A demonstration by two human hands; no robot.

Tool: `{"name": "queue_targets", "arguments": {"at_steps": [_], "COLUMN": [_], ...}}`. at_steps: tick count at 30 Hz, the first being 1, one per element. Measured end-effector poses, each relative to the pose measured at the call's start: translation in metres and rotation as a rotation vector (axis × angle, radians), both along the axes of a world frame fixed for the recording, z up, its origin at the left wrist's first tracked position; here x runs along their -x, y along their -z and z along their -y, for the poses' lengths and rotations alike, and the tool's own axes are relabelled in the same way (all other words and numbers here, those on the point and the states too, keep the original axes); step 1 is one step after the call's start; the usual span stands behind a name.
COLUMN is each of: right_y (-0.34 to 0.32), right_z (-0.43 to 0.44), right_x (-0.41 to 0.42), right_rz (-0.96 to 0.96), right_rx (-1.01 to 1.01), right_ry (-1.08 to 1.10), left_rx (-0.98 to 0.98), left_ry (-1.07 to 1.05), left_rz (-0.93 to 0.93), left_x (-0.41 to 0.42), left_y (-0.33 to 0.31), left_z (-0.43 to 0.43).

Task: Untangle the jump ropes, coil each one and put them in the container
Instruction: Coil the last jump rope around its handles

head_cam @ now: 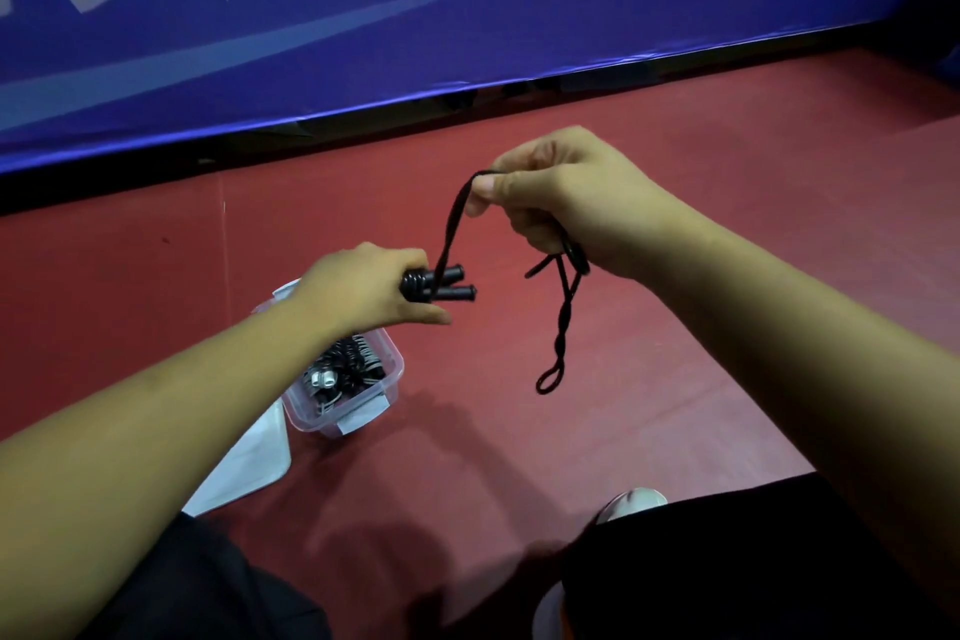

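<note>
While the left hand (pixel 363 286) grips handles (pixel 453 283), right hand (pixel 566 203) pinches cord (pixel 451 229), red floor (pixel 519 457), blue banner (pixel 467 16) behind

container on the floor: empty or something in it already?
Not empty: a coiled black rope lies inside the clear container, visible through its open top.

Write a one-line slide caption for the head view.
Left hand grips both black handles while right hand pinches the twisted rope near a clear container holding coiled ropes.

Bare left hand (pixel 358 286), bare right hand (pixel 566 192), bare forearms (pixel 156 405), black legwear (pixel 727 561) on both legs, pale shoe toe (pixel 631 502)
</note>
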State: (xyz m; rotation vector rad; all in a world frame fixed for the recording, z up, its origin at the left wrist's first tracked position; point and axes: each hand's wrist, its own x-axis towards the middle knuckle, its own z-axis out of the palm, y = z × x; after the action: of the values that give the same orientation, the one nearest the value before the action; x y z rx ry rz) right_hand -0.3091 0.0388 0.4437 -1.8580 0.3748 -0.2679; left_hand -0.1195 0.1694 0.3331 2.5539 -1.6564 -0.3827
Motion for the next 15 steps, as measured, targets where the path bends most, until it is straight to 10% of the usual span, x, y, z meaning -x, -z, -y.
{"name": "queue_targets", "arguments": {"at_steps": [15], "right_y": [0.035], "right_z": [0.061], "right_x": [-0.004], "right_rz": [-0.018], "right_rx": [0.04], "right_ry": [0.378], "left_rx": [0.194], "left_ry": [0.367], "left_rz": [-0.473], "left_x": [0.05], "left_y": [-0.027], "left_z": [-0.007]}}
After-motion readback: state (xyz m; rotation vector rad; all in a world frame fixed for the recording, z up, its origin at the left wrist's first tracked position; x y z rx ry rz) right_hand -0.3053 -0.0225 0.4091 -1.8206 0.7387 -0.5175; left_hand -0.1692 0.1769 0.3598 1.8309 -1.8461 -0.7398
